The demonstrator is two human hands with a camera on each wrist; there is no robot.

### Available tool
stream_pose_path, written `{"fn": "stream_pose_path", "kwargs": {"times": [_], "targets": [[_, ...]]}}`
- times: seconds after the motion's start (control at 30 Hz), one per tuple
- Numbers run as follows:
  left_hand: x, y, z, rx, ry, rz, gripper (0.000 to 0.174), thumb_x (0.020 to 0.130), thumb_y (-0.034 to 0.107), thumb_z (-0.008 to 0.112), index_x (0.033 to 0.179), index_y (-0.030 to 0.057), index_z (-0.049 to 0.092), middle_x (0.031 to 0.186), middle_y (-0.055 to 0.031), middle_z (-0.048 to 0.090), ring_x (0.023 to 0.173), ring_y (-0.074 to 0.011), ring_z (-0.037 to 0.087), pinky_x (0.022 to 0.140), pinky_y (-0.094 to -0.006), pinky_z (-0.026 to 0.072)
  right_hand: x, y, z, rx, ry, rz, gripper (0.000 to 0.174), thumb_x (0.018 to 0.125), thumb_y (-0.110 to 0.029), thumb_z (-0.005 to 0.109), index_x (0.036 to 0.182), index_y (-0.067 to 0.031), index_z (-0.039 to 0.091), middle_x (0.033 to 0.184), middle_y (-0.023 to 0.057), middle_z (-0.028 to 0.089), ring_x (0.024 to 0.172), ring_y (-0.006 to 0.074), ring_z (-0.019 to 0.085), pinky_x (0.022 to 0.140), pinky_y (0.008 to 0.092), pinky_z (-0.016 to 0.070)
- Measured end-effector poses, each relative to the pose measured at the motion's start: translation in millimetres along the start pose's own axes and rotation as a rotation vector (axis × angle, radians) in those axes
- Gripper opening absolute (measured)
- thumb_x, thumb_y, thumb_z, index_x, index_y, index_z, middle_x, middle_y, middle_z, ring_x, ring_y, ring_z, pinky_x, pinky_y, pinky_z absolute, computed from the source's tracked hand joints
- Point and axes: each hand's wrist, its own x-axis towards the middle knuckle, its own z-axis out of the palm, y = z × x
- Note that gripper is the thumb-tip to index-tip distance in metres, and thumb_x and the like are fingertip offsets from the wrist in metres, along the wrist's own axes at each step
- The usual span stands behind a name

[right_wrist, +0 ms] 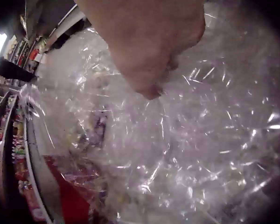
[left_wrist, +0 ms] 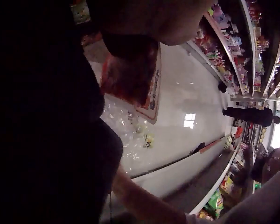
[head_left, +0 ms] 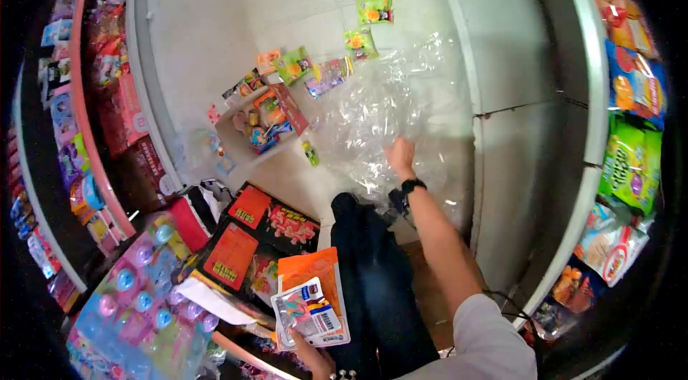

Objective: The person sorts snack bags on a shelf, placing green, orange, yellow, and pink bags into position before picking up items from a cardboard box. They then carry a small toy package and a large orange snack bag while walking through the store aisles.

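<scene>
The right hand (head_left: 401,156) reaches down to a large crinkled clear plastic bag (head_left: 373,118) spread on the floor. In the right wrist view that hand (right_wrist: 149,46) has its fingers curled, pinching the plastic (right_wrist: 177,140). Low in the head view the left hand (head_left: 312,357) grips flat snack packets by their lower edge: a white one (head_left: 312,315) with a barcode lies over an orange one (head_left: 308,269). The left wrist view shows a dark reddish packet (left_wrist: 130,74) below the left hand (left_wrist: 154,21).
An open box (head_left: 297,109) of assorted snacks stands on the floor, with green packets (head_left: 375,11) and others around it. Black-and-red cartons (head_left: 247,237) and bubble-topped packages (head_left: 143,301) are at lower left. Stocked shelves line both sides; a person (left_wrist: 252,115) stands farther down the aisle.
</scene>
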Motion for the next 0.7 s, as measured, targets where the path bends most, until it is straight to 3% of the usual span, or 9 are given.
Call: {"fn": "stream_pose_path", "kwargs": {"times": [0.07,0.1,0.13,0.23,0.3,0.43,0.5,0.57,0.7], "targets": [[-21,18,-11,0.007,-0.036,-0.063,0.049,0.094,0.040,0.041,0.127,0.0046,0.038,0.113,-0.0108,0.055,0.098,-0.0241,0.058,0.081,-0.0380,0.0501,-39,-14,-50,0.091,0.057,-0.008,0.032,0.069,-0.027,0.070,0.070,0.0040,0.062,0.071,0.0215,0.061,0.069,0.0390,0.057,0.072,0.0443,0.0443],[-31,27,-21,0.012,-0.055,-0.095,0.049,0.094,0.040,0.041,0.127,0.0046,0.038,0.113,-0.0107,0.056,0.099,-0.0240,0.058,0.081,-0.0377,0.0499,-60,-18,-82,0.135,0.087,-0.020,0.031,0.069,-0.027,0.070,0.072,0.0034,0.063,0.071,0.0217,0.060,0.070,0.0393,0.057,0.072,0.0447,0.0440],[-41,38,-27,-0.090,-0.149,-0.101,0.048,0.093,0.035,0.046,0.129,0.0040,0.036,0.118,-0.0095,0.053,0.099,-0.0202,0.057,0.085,-0.0315,0.0473,-78,-20,-112,0.179,0.120,-0.035,0.031,0.069,-0.027,0.070,0.074,0.0029,0.063,0.072,0.0219,0.060,0.070,0.0396,0.056,0.072,0.0450,0.0436],[-77,72,-33,-0.056,-0.214,-0.098,0.048,0.093,0.034,0.047,0.127,0.0026,0.038,0.117,-0.0094,0.053,0.099,-0.0198,0.057,0.085,-0.0308,0.0468,-129,-21,-195,0.231,0.201,-0.059,0.029,0.070,-0.024,0.068,0.083,0.0015,0.063,0.075,0.0214,0.061,0.074,0.0393,0.057,0.071,0.0442,0.0440],[-99,94,-31,-0.075,-0.241,-0.037,0.046,0.093,0.034,0.047,0.126,0.0013,0.039,0.116,-0.0088,0.053,0.099,-0.0179,0.056,0.083,-0.0296,0.0465,-168,-14,-255,0.134,0.127,-0.042,0.030,0.072,-0.022,0.066,0.090,0.0018,0.062,0.075,0.0194,0.062,0.075,0.0375,0.059,0.072,0.0421,0.0448],[-110,112,-57,-0.028,-0.350,0.040,0.045,0.093,0.032,0.048,0.125,0.0006,0.040,0.116,-0.0082,0.052,0.097,-0.0162,0.055,0.085,-0.0296,0.0447,-262,21,-332,0.132,0.233,-0.116,0.026,0.069,-0.020,0.067,0.084,0.0006,0.062,0.078,0.0211,0.059,0.075,0.0395,0.056,0.068,0.0464,0.0445],[-109,116,-62,-0.004,-0.423,0.192,0.049,0.092,0.036,0.048,0.128,0.0038,0.037,0.119,-0.0067,0.052,0.103,-0.0170,0.055,0.084,-0.0310,0.0470,-330,29,-380,0.076,0.223,-0.099,0.027,0.068,-0.017,0.065,0.087,0.0011,0.060,0.079,0.0208,0.059,0.075,0.0393,0.056,0.067,0.0467,0.0446],[-120,134,-69,-0.041,-0.543,0.047,0.048,0.093,0.036,0.046,0.127,0.0028,0.039,0.117,-0.0075,0.053,0.103,-0.0173,0.056,0.084,-0.0303,0.0467,-405,39,-410,0.055,0.198,0.002,0.029,0.066,-0.014,0.064,0.091,0.0005,0.059,0.083,0.0198,0.059,0.078,0.0385,0.056,0.068,0.0455,0.0452],[-139,154,-67,-0.015,-0.545,0.049,0.042,0.093,0.031,0.048,0.124,0.0023,0.041,0.111,-0.0088,0.057,0.093,-0.0187,0.060,0.079,-0.0313,0.0497,-557,78,-404,-0.119,0.063,0.103,0.032,0.062,-0.008,0.061,0.094,-0.0024,0.058,0.090,0.0176,0.058,0.086,0.0354,0.055,0.073,0.0416,0.0461]]}}
